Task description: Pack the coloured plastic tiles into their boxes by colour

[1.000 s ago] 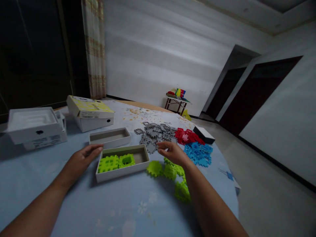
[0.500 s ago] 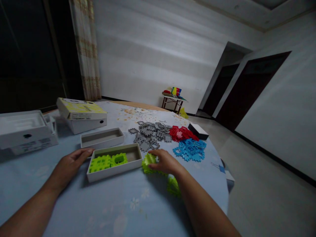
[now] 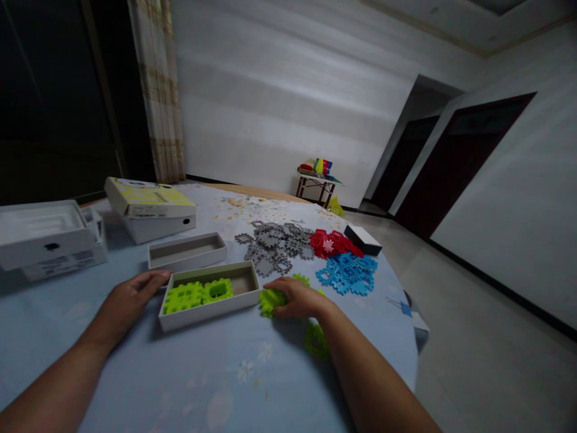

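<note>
My left hand holds the rear left corner of a long white box, its thumb and fingers closed there. Several lime-green interlocking pieces lie flat in the left and middle of this box; its right end shows a bare bottom. Just right of the box, my right hand has its thumb and fingers closed around a green notched plastic piece. More green pieces peek out behind that hand, and another green piece lies by the wrist, partly covered by the forearm.
Beyond the box are a second shallow white box, a grey pile, a red pile and a blue pile of similar pieces. A black-and-white box sits near the right edge. White boxes and a yellow-lidded box stand left.
My right hand has lowered slightly toward me, and its fingers have closed over the green piece. Green bits behind it now show. My left hand and the box stay put.
</note>
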`<state>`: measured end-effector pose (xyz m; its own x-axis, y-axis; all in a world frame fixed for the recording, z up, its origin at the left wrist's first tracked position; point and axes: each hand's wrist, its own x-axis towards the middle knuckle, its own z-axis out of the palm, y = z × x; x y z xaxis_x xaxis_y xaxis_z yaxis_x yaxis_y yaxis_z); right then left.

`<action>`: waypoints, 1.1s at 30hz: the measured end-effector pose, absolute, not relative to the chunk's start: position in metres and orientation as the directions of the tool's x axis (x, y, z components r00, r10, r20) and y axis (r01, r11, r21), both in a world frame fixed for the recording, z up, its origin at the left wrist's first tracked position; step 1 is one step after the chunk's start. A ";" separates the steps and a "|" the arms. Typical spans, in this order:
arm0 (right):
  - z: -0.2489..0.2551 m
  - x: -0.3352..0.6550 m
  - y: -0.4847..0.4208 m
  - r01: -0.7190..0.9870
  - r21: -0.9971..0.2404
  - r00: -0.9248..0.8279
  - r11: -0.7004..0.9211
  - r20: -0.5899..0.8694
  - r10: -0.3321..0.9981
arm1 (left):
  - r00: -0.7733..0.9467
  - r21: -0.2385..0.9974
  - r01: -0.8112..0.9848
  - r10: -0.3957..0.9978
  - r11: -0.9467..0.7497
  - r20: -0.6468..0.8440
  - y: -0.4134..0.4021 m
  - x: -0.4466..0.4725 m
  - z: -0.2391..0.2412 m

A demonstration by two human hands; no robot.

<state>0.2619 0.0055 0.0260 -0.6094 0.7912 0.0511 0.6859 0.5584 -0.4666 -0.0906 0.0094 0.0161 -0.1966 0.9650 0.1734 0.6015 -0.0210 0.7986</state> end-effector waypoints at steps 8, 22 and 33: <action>0.039 0.271 -0.002 0.730 -0.487 -0.488 0.480 0.121 0.865 | -0.208 0.824 0.567 0.967 -0.003 0.147 0.009 -0.088 0.017; 0.032 0.257 -0.005 0.789 -0.349 -0.542 0.506 -0.009 0.840 | -0.196 0.846 0.532 0.967 -0.035 0.163 0.005 -0.085 0.019; 0.059 0.256 0.008 0.669 -0.509 -0.435 0.542 0.323 0.840 | -0.167 0.858 0.510 0.972 -0.056 0.163 0.005 -0.085 0.018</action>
